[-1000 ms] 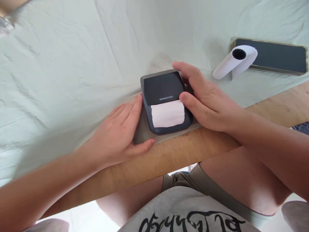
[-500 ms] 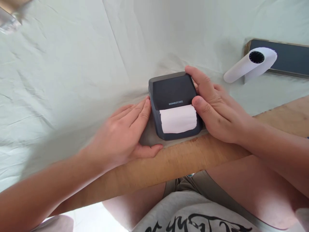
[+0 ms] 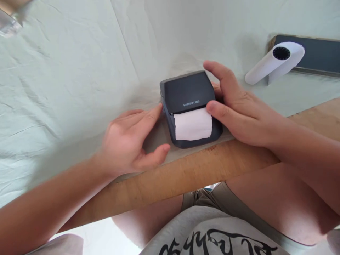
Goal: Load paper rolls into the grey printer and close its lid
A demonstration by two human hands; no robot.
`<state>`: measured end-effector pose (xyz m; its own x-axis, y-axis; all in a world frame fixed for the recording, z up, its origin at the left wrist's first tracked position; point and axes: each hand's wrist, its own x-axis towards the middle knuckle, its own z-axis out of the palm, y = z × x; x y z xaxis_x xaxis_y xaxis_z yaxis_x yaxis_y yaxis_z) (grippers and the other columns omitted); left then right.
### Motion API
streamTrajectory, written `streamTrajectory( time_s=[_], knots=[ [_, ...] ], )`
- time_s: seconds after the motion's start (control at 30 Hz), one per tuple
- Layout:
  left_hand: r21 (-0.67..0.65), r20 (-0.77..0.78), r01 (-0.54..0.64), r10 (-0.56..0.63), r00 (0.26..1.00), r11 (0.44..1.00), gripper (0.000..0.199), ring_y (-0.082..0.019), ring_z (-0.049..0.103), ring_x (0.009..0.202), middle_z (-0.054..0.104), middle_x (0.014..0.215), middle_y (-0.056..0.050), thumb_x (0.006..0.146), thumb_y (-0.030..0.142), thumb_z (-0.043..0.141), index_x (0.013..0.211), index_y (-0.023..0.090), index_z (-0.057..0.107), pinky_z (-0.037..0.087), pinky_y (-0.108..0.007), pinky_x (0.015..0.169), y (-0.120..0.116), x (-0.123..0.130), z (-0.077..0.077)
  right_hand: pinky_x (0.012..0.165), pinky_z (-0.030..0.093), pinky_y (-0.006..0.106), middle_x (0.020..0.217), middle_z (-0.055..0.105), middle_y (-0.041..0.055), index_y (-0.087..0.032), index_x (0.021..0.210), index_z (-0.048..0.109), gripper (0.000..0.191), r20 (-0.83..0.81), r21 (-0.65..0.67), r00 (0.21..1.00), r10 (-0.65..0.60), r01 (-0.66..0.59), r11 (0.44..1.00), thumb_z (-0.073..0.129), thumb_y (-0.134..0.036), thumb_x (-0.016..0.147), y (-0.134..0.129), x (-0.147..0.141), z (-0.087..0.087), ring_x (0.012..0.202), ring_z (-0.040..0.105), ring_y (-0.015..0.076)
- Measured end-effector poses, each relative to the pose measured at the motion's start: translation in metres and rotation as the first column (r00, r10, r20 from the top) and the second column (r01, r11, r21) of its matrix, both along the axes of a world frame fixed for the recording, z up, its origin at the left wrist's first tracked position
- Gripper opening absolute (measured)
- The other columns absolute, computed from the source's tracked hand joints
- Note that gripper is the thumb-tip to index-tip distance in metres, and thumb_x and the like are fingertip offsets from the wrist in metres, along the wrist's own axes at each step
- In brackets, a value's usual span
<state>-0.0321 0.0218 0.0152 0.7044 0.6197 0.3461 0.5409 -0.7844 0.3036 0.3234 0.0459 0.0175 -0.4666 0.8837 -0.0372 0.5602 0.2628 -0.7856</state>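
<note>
A dark label printer [image 3: 189, 91] marked NIIMBOT lies on the pale cloth close to the table's front edge. White paper [image 3: 193, 124] comes out from under its lid and covers part of the front. My right hand [image 3: 236, 102] holds the printer's right side, its thumb on top by the lid's edge and the paper's corner. The right index finger is raised off the far corner, and the other fingers are partly hidden. At the printer's left side, my left hand [image 3: 130, 141] has its fingers stretched out, fingertips touching the casing, thumb apart.
A roll of white paper [image 3: 261, 69] with a dark core stands to the right, its loose end hanging out. Behind it lies a dark flat slab [image 3: 320, 53]. A bare wooden edge [image 3: 186, 173] runs along the front. Something shiny and clear [image 3: 9, 24] sits at the far left.
My left hand has drawn back a little to the left, its thumb lifting off the wooden edge. My right index finger has come off the printer's corner. The lid seems slightly raised.
</note>
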Motion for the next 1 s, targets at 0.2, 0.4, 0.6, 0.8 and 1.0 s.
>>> streamTrajectory(
  time_s=[0.2, 0.4, 0.6, 0.8, 1.0],
  knots=[
    [0.029, -0.031, -0.047, 0.048, 0.998, 0.998, 0.066, -0.030, 0.098, 0.122, 0.095, 0.119, -0.003, 0.128, 0.053, 0.058, 0.191, 0.037, 0.059, 0.082, -0.046, 0.119, 0.003, -0.003, 0.003, 0.128, 0.071, 0.065, 0.160, 0.084, 0.0103, -0.034, 0.181, 0.066, 0.082, -0.042, 0.042, 0.991, -0.130, 0.132, 0.990, 0.074, -0.082, 0.115, 0.004, 0.001, 0.011, 0.145, 0.084, 0.0355],
    [0.011, -0.032, -0.039, 0.039, 0.999, 0.999, 0.069, -0.034, 0.098, 0.124, 0.096, 0.134, -0.007, 0.124, 0.046, 0.067, 0.192, 0.034, 0.059, 0.081, -0.049, 0.121, 0.001, -0.004, 0.003, 0.074, 0.061, 0.034, 0.082, 0.066, -0.0031, -0.032, 0.155, 0.081, 0.044, -0.084, 0.198, 0.967, -0.240, 0.253, 0.947, 0.081, -0.061, 0.122, 0.007, -0.019, 0.036, 0.073, 0.069, 0.0135],
    [-0.062, -0.006, -0.044, 0.044, 0.999, 0.997, 0.075, -0.037, 0.098, 0.131, 0.095, 0.150, -0.006, 0.121, 0.046, 0.071, 0.194, 0.037, 0.058, 0.081, -0.054, 0.125, 0.001, -0.006, 0.001, 0.069, 0.067, 0.033, 0.134, 0.084, 0.0043, -0.026, 0.132, 0.081, 0.028, -0.146, 0.414, 0.939, -0.313, 0.345, 0.842, 0.079, -0.053, 0.124, 0.021, -0.029, 0.041, 0.088, 0.085, 0.0147],
    [-0.116, -0.083, -0.072, 0.062, 0.995, 0.991, 0.069, -0.037, 0.097, 0.131, 0.096, 0.145, -0.008, 0.125, 0.052, 0.060, 0.187, 0.022, 0.063, 0.079, -0.054, 0.125, 0.002, -0.004, 0.004, 0.152, 0.062, 0.071, 0.099, 0.079, -0.0017, -0.023, 0.096, 0.068, 0.016, 0.257, 0.314, 0.966, -0.023, -0.061, 0.948, 0.074, -0.011, 0.104, 0.039, -0.054, 0.064, 0.125, 0.091, 0.0271],
    [-0.063, -0.023, -0.042, 0.040, 0.999, 0.997, 0.067, -0.037, 0.097, 0.128, 0.097, 0.137, -0.006, 0.124, 0.049, 0.062, 0.188, 0.029, 0.063, 0.082, -0.054, 0.118, 0.002, 0.000, 0.002, 0.128, 0.077, 0.064, 0.101, 0.085, -0.0006, -0.028, 0.116, 0.093, 0.029, 0.605, 0.127, 0.782, 0.150, -0.281, 0.951, 0.108, -0.022, 0.091, 0.081, -0.064, 0.070, 0.138, 0.087, 0.0371]
  ],
)
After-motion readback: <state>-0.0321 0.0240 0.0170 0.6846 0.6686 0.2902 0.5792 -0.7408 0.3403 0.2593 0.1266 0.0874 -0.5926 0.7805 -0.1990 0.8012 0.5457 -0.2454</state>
